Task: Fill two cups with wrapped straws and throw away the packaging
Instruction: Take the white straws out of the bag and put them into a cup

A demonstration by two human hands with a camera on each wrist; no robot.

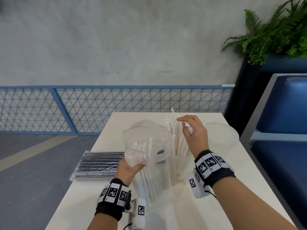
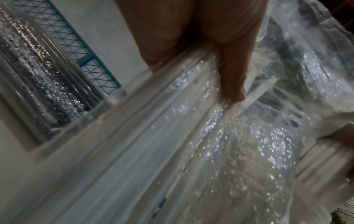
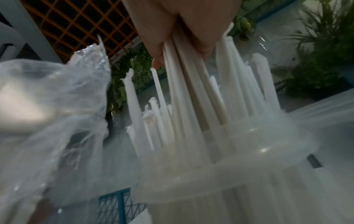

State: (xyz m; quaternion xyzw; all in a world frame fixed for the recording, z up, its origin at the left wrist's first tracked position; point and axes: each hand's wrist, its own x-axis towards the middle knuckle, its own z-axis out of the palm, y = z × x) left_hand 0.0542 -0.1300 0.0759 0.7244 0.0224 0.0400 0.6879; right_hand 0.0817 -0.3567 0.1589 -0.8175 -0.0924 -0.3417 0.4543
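Observation:
My left hand (image 1: 131,165) grips a clear plastic bag (image 1: 146,131) of white wrapped straws (image 1: 137,151) above the table's middle; the bag's loose mouth billows upward. In the left wrist view its fingers (image 2: 231,72) curl round the straws through the plastic. My right hand (image 1: 191,130) pinches a small bunch of straws (image 3: 184,84), held upright with their lower ends inside a clear cup (image 1: 181,165). More straws stand in that cup (image 3: 249,151). The bag (image 3: 47,106) hangs just left of the cup. I cannot make out a second cup for certain.
A sealed pack of black straws (image 1: 99,165) lies at the left edge of the white table (image 1: 232,176). A clear round plastic piece (image 1: 221,133) sits at the back right. Blue seating (image 1: 282,130) stands right of the table, a mesh railing (image 1: 83,108) behind.

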